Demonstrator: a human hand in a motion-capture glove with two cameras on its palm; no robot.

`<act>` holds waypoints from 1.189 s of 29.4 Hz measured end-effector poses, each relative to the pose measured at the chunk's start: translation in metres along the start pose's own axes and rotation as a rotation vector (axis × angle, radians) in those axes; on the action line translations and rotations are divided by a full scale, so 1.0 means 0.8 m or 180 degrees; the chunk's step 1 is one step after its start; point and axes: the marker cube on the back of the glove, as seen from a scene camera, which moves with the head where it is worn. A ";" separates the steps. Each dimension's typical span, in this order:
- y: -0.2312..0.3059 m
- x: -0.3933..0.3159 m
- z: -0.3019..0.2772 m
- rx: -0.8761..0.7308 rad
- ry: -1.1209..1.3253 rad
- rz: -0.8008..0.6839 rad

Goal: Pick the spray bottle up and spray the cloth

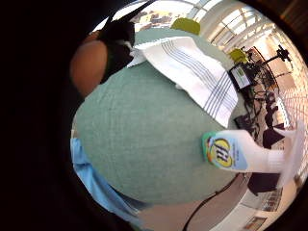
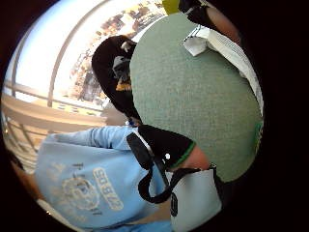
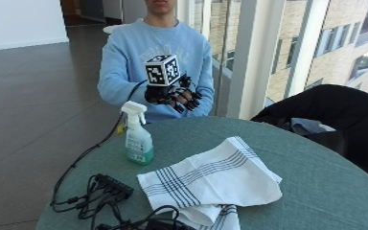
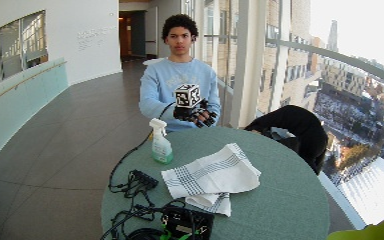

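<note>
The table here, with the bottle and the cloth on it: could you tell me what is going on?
A person sits at the round green table, the gloved right hand raised in front of the chest, above the table's edge, fingers relaxed and holding nothing. The spray bottle stands upright and untouched on the table. The striped white cloth lies crumpled beside it, apart from it. Nothing has been picked up yet.

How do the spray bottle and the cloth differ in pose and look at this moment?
The spray bottle stands upright near the table's edge; the cloth lies flat and partly folded nearer the middle. The spray bottle is clear with greenish liquid and a white trigger head; the cloth is white with dark stripes. Both rest on the green table, apart from each other, and the gloved right hand touches neither.
</note>
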 end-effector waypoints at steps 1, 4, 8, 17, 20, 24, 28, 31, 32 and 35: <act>0.014 0.002 -0.002 0.0014 -0.0003 0.0005; 0.059 0.007 -0.006 0.0047 0.0039 0.0010; 0.109 0.017 -0.012 0.0094 0.0086 0.0054; 0.177 0.041 -0.020 0.0206 -0.0037 0.0211; 0.187 0.049 -0.023 0.0255 -0.0176 0.0210; 0.203 0.063 -0.029 0.0419 -0.0625 0.0251; 0.226 0.088 -0.033 0.0554 -0.1037 0.0462; 0.240 0.121 -0.033 0.0514 -0.1232 0.0710; 0.242 0.133 -0.033 0.0506 -0.1328 0.0773; 0.244 0.171 -0.030 0.0518 -0.1717 0.0923</act>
